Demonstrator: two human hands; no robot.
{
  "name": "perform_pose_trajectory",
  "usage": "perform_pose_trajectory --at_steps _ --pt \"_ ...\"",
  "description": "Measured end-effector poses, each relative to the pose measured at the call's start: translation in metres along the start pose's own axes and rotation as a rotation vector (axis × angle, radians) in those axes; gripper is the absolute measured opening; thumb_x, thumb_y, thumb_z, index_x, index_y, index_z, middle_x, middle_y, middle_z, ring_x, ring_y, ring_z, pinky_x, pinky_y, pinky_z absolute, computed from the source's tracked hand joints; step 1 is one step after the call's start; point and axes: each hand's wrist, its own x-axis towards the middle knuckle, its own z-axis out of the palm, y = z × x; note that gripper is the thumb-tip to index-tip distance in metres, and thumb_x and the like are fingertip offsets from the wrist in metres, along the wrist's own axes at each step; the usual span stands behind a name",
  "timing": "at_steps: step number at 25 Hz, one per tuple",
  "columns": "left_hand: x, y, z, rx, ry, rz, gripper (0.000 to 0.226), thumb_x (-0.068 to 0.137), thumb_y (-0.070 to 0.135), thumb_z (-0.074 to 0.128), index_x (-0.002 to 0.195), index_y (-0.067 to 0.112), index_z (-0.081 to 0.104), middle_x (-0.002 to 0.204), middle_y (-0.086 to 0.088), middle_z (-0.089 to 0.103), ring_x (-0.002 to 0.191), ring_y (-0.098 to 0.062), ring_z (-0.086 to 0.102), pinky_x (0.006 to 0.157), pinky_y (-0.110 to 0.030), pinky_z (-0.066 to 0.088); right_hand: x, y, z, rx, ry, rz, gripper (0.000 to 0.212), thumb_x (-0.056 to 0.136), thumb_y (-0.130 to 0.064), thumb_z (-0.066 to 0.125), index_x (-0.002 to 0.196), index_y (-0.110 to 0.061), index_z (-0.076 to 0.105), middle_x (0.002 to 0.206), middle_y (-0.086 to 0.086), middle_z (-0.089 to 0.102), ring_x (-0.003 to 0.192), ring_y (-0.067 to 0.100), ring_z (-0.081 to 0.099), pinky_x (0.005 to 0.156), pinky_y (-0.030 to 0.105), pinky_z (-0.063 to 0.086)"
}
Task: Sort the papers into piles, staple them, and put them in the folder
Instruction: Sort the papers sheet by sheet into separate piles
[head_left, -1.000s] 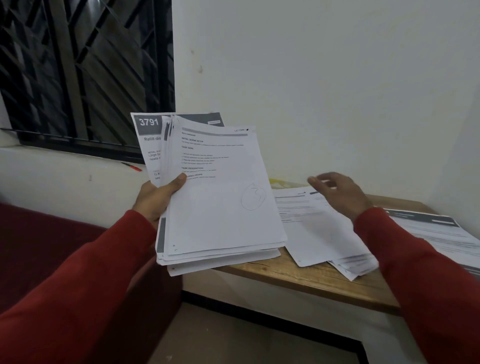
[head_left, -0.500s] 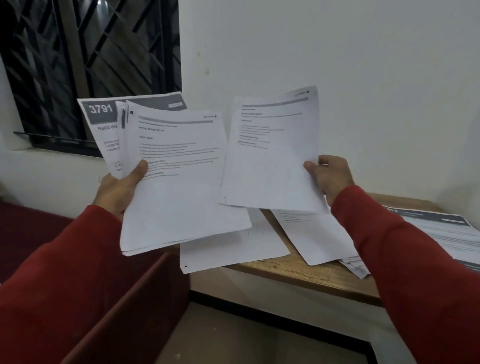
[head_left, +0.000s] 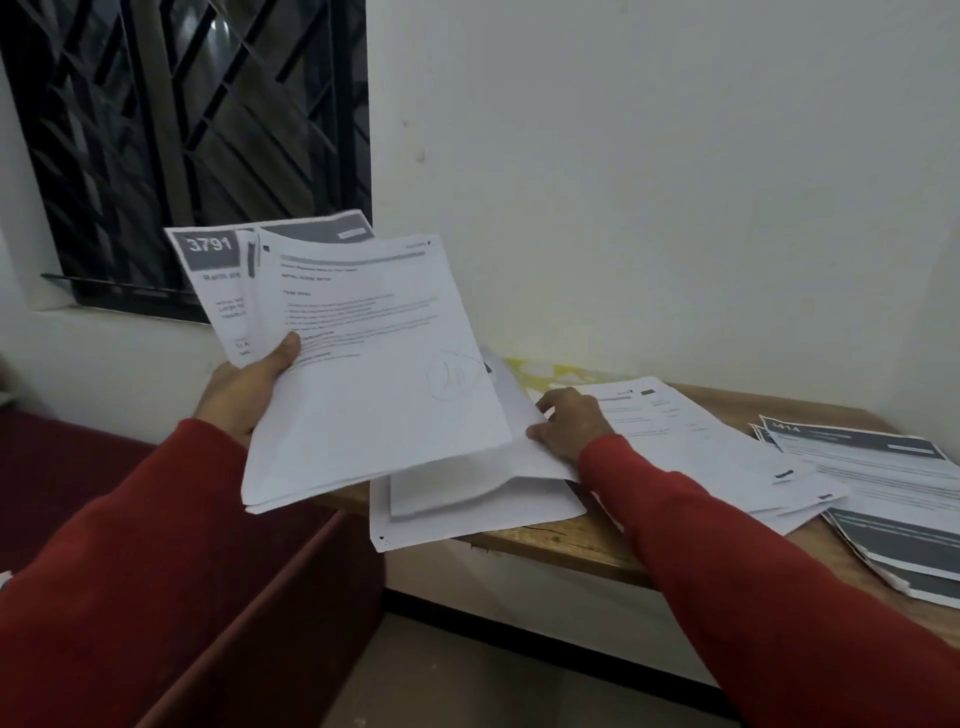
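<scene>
From the head camera, the left hand (head_left: 244, 387) is holding a stack of papers (head_left: 363, 374) up in the air, to the left of the wooden table (head_left: 571, 545), with the thumb pressing on the top sheet and the other fingers hidden behind the stack. A sheet headed 3791 (head_left: 208, 270) is sticking out at the back of that stack.

The right hand (head_left: 571, 423) is resting on a sheet (head_left: 540, 462) at the left end of the table, its thumb lying along the paper's edge and its fingers lightly bent on top; whether it is pinching the sheet is unclear. That sheet is lying on a small pile (head_left: 467, 514) overhanging the table's front edge.

A second pile (head_left: 701, 447) is lying on the table just to the right of the hand. A third pile with dark headers (head_left: 883, 493) is sitting at the table's right end, touching the second.

Both arms are wearing red sleeves (head_left: 727, 545). A barred window (head_left: 182, 130) is standing above and to the left of the table.
</scene>
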Motion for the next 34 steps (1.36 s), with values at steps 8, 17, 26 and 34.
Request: perform_pose_trajectory --at_steps 8,17,26,34 --pt "-0.007 -0.022 0.049 -0.032 -0.115 0.013 0.041 0.089 0.03 0.073 0.125 0.011 0.065 0.114 -0.002 0.073 0.099 -0.02 0.071 0.082 -0.033 0.056 -0.012 0.005 -0.017 -0.012 0.112 -0.124 0.037 0.093 -0.025 0.065 0.127 -0.013 0.059 0.117 0.01 0.062 0.108 0.024 0.058 0.087 0.027 0.043" --pt "-0.002 -0.024 0.031 0.024 -0.09 0.036 0.041 0.086 0.034 0.074 0.122 0.015 0.067 0.112 -0.001 0.074 0.099 -0.023 0.071 0.09 -0.04 0.055 -0.025 0.0 -0.029 -0.023 -0.029 -0.104 0.048 0.092 -0.049 0.062 0.126 -0.016 0.06 0.123 0.006 0.063 0.111 0.022 0.058 0.088 0.03 0.044" --pt "0.004 -0.023 0.0 0.03 -0.018 0.058 0.026 0.088 0.033 0.073 0.109 0.02 0.068 0.104 0.004 0.073 0.092 -0.018 0.07 0.085 -0.036 0.053 -0.018 0.005 -0.017 -0.012 -0.197 0.116 0.068 0.083 -0.03 0.078 0.138 -0.011 0.044 0.139 0.011 0.052 0.126 0.029 0.051 0.099 0.034 0.041" --pt "0.0 -0.024 0.014 -0.01 -0.052 0.061 0.023 0.091 0.029 0.07 0.11 0.018 0.068 0.102 0.003 0.073 0.089 -0.016 0.07 0.08 -0.033 0.055 0.008 0.05 -0.106 0.254 0.245 0.066 0.015 0.087 -0.018 0.072 0.098 -0.008 0.073 0.093 0.011 0.069 0.084 0.024 0.063 0.077 0.03 0.049"
